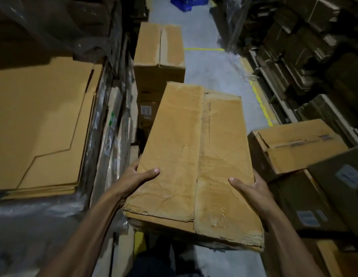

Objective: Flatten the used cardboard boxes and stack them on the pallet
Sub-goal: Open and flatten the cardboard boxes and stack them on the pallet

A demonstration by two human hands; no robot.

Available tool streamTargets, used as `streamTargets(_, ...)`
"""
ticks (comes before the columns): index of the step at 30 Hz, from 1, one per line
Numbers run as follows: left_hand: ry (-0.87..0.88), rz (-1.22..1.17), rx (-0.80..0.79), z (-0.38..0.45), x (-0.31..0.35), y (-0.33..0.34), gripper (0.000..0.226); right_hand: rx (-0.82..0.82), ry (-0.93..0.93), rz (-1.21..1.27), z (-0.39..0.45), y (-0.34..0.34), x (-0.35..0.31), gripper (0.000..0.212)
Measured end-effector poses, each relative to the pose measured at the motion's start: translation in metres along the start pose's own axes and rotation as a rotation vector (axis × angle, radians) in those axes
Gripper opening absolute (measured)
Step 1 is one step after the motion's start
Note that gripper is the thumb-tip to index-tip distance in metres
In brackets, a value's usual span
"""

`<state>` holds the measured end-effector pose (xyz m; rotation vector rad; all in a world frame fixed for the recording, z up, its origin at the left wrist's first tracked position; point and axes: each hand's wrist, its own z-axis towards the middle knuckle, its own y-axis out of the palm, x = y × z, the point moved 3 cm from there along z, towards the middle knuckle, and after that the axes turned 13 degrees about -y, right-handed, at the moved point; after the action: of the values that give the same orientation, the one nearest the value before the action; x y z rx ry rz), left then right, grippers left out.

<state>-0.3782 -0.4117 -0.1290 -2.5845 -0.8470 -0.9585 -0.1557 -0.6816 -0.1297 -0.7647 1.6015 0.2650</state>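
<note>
Bare floor aisle (pixel 212 76) open upper centre. Flattened box (pixel 194 156) at centre, side edges gripped by left hand (pixel 134 180) and right hand (pixel 252 188).

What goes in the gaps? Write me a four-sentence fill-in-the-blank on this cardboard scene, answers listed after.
1. The flattened cardboard box is gripped by ____ hands, the left hand and the right hand.
2. The stack of flat cardboard sheets lies to the person's ____.
3. The line painted on the floor is ____.
4. The crate far down the aisle is ____.

Missing words: both; left; yellow; blue
</note>
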Motion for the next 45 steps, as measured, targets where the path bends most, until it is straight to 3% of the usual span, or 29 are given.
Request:
streamTargets(8,-0.186,0.092,0.045,0.062,-0.14,0.055,0.111,-0.01,0.175,-0.015,-0.042,-0.018,0.182,0.07)
streamTargets(12,-0.23,0.078,0.058,0.112,-0.22,0.079,0.079,-0.008,0.212,-0.014,-0.05,-0.008,0.278,0.056)
streamTargets(15,-0.238,0.05,0.088,0.153,-0.281,0.09,0.085,0.001,0.232,-0.013,-0.051,0.006,0.347,0.051)
streamTargets(18,-0.201,0.022,0.085,0.199,-0.342,0.098,0.098,0.025,0.22,-0.031,-0.047,0.024,0.416,0.06)
streamTargets(21,-0.14,0.033,0.122,0.236,-0.38,0.102,0.076,0.054,0.165,-0.05,-0.042,0.039,0.456,0.064)
streamTargets(29,0.021,0.013,0.09,0.262,-0.413,0.106,0.073,0.108,0.081,-0.053,-0.048,0.043,0.49,0.063)
streamTargets(36,0.095,0.061,0.041,0.253,-0.419,0.092,0.06,0.146,0.083,-0.02,-0.067,0.057,0.499,0.088)
streamTargets(40,0.082,0.067,-0.013,0.249,-0.418,0.085,0.054,0.134,0.107,0.041,-0.081,0.066,0.498,0.084)
streamTargets(45,0.074,0.115,-0.091,0.231,-0.426,0.078,0.068,0.107,0.126,0.091,-0.122,0.078,0.5,0.077)
